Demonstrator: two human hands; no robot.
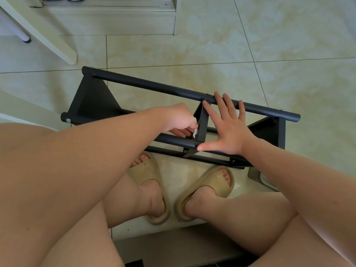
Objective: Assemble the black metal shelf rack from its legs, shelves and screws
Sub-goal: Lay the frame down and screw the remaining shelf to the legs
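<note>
The black metal rack lies on its side on the tiled floor in front of my feet, with round legs running left to right and triangular shelves between them. My right hand lies flat with fingers spread, pressing on the middle shelf and the two upper legs. My left hand is curled just left of that shelf and pinches a small white tool held against the shelf's edge. Silver screws show on the far leg.
My feet in tan slippers stand just below the rack. A white furniture leg slants at the upper left, beside a white cabinet base. A pale object lies at the rack's right end. Open tile stretches to the right.
</note>
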